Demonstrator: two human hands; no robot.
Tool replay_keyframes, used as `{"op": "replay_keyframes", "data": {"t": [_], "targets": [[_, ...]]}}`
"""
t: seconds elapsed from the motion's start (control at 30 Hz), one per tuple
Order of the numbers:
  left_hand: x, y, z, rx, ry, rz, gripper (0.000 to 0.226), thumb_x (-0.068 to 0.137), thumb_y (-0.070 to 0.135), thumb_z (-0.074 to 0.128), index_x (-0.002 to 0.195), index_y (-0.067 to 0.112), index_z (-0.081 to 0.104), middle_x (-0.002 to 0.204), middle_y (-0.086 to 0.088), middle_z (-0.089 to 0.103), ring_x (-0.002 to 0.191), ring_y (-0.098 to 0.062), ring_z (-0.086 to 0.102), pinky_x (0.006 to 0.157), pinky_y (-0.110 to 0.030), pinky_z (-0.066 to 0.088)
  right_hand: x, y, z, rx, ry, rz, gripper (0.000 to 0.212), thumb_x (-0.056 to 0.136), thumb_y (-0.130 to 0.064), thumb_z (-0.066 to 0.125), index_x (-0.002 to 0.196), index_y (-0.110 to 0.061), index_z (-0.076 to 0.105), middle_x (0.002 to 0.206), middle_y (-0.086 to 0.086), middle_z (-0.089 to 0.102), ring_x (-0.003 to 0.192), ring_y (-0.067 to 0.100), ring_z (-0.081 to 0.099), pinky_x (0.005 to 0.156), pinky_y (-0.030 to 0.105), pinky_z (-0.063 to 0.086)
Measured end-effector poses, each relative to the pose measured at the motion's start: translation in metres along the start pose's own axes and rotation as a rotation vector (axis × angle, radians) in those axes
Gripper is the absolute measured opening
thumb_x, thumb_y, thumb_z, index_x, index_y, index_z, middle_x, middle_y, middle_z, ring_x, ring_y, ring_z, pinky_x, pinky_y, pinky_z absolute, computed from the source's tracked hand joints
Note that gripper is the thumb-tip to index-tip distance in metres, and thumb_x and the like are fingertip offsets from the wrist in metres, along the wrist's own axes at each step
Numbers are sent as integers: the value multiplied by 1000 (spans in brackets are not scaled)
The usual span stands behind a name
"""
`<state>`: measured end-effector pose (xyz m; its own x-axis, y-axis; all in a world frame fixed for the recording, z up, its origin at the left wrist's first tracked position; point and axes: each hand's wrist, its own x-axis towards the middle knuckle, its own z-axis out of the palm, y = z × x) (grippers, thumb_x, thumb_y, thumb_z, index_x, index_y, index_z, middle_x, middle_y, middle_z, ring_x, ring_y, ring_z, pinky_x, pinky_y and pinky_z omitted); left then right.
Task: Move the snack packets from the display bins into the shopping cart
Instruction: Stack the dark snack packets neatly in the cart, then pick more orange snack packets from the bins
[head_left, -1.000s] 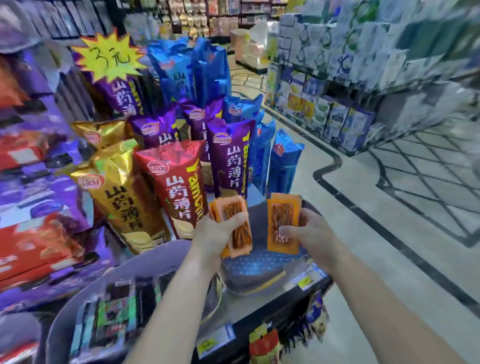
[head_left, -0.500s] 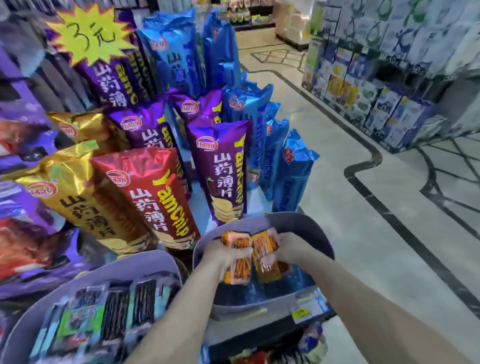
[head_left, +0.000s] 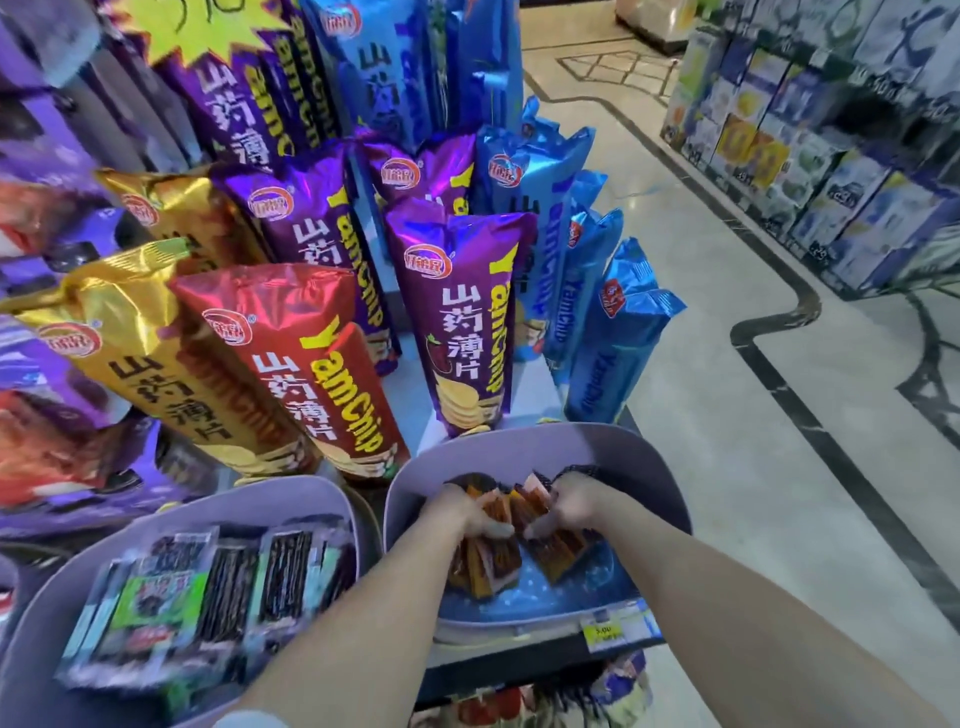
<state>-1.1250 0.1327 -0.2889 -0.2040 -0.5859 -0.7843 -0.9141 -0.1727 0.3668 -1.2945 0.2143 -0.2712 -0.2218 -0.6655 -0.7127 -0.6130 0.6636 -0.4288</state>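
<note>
Gripping orange packets (head_left: 523, 506) in both fists: left hand (head_left: 467, 512) and right hand (head_left: 567, 505) sit knuckle to knuckle, low inside the bin (head_left: 519, 441). Packets stand on end between them, with more lying just under the hands. Cart out of view, so lift direction unknown.

Tall foil yam chip bags stand upright in rows. A gold foil bag (head_left: 130, 364) is on the near left, with a red foil bag (head_left: 291, 374) touching its right side. A purple foil bag (head_left: 462, 322) stands further right, and blue foil bags (head_left: 618, 343) line the right edge. A yellow starburst price sign (head_left: 197, 26) sits far left. A yellow-and-white shelf price label (head_left: 605, 631) is fixed near right. A pale polished floor (head_left: 727, 467) with a dark inlaid border line (head_left: 774, 374) runs to the right. Blue-and-white boxed goods (head_left: 831, 171) fill the far right shelving.
</note>
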Motion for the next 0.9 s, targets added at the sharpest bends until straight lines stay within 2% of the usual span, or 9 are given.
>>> {"op": "replay_keyframes", "data": {"t": [0.03, 0.07, 0.17, 0.33, 0.43, 0.53, 0.67, 0.77, 0.9], "targets": [[0, 1, -1, 48, 22, -10, 110, 72, 47, 96, 156, 5, 37, 157, -6, 51, 145, -28, 47, 120, -37, 40, -1, 0, -1, -18, -4, 13, 45, 74, -39, 93, 86, -9, 62, 87, 6, 63, 76, 21, 61, 67, 30, 50], [-1, 1, -2, 92, 35, -27, 109, 71, 49, 96, 154, 7, 40, 155, -9, 52, 142, -29, 50, 118, -38, 42, -4, -1, -3, -32, -5, 31, 47, 74, -39, 93, 86, -10, 57, 85, 5, 60, 75, 21, 58, 66, 29, 47], [-4, 3, -3, 189, 28, -52, 102, 70, 51, 96, 149, 8, 47, 149, -10, 57, 135, -30, 56, 114, -40, 46, -9, 2, -11, -84, 7, 48, 63, 75, -41, 92, 115, -3, 63, 115, 12, 69, 103, 29, 67, 94, 38, 55], [-16, 7, -6, 342, 13, -15, 83, 76, 56, 90, 137, 10, 58, 121, -6, 64, 110, -26, 63, 95, -36, 53, -25, 2, -19, -183, 58, -17, 62, 84, -49, 82, 125, -6, 63, 125, 11, 67, 113, 29, 64, 101, 39, 52], [-36, 9, -5, 484, 150, 65, 74, 89, 58, 76, 140, 8, 58, 126, -9, 66, 121, -31, 65, 96, -38, 52, -38, 0, -20, -300, 131, -75, 57, 93, -47, 71, 130, -5, 60, 132, 15, 66, 117, 31, 62, 99, 38, 51], [-68, 10, -6, 515, 342, 174, 71, 98, 54, 66, 153, 14, 47, 146, -10, 61, 132, -33, 60, 103, -43, 52, -59, -5, -18, -472, 265, -113, 63, 96, -47, 62, 142, -6, 49, 141, 18, 55, 127, 37, 55, 101, 42, 48], [-122, 4, -15, 590, 605, 337, 62, 100, 56, 57, 149, 18, 50, 148, -7, 59, 135, -30, 54, 110, -44, 47, -93, -16, -10, -664, 472, -173, 56, 99, -41, 54, 145, -10, 45, 142, 16, 52, 129, 36, 50, 101, 44, 47], [-163, -12, -21, 590, 762, 328, 62, 103, 55, 52, 155, 22, 44, 158, -2, 50, 144, -26, 44, 117, -42, 37, -118, -28, -5, -724, 549, -273, 52, 101, -42, 50, 144, -14, 42, 143, 13, 49, 130, 34, 48, 101, 42, 45], [-207, -55, -21, 562, 867, 213, 61, 104, 59, 45, 155, 28, 38, 163, 4, 41, 148, -22, 39, 120, -41, 32, -145, -46, 12, -734, 578, -415, 50, 104, -45, 44, 145, -18, 38, 146, 10, 44, 133, 32, 44, 106, 43, 39]]}}
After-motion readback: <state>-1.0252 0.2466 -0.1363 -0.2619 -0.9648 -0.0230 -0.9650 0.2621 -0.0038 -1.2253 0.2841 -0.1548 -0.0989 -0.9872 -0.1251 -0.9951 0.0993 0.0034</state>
